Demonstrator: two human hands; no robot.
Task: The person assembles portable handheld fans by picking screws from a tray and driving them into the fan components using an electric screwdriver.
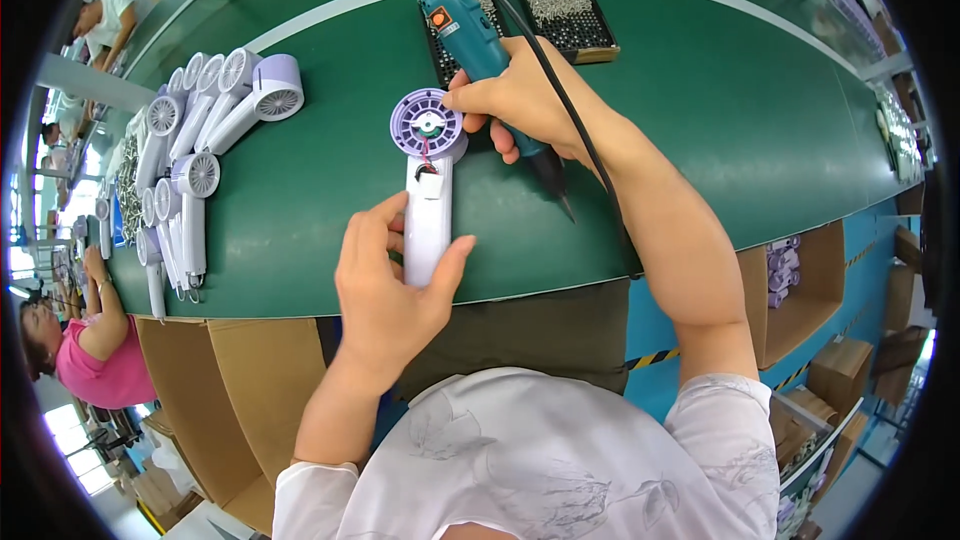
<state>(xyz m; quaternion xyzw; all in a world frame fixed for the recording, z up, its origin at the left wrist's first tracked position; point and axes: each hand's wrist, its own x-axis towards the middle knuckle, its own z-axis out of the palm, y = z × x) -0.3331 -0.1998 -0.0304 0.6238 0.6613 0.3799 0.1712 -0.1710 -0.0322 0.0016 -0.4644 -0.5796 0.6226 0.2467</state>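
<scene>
A handheld fan (428, 230) lies on the green table in front of me, its round lilac head (427, 123) away from me. The head is uncovered, showing a metal centre and thin red wires that run into the white handle. My left hand (392, 275) wraps loosely around the handle's lower end, fingers on its left side and thumb on its right. A teal electric screwdriver (470, 35) is gripped in my right hand (530, 95), its dark tip slanting down toward me over the table. The right thumb reaches the rim of the fan head.
Several white and lilac fans (200, 175) are piled at the left. Behind the screwdriver stand black trays of small screws (560, 2). A black cable (545, 60) crosses my right forearm. Cardboard boxes (235, 390) stand below the table edge. A person in pink (105, 365) sits far left.
</scene>
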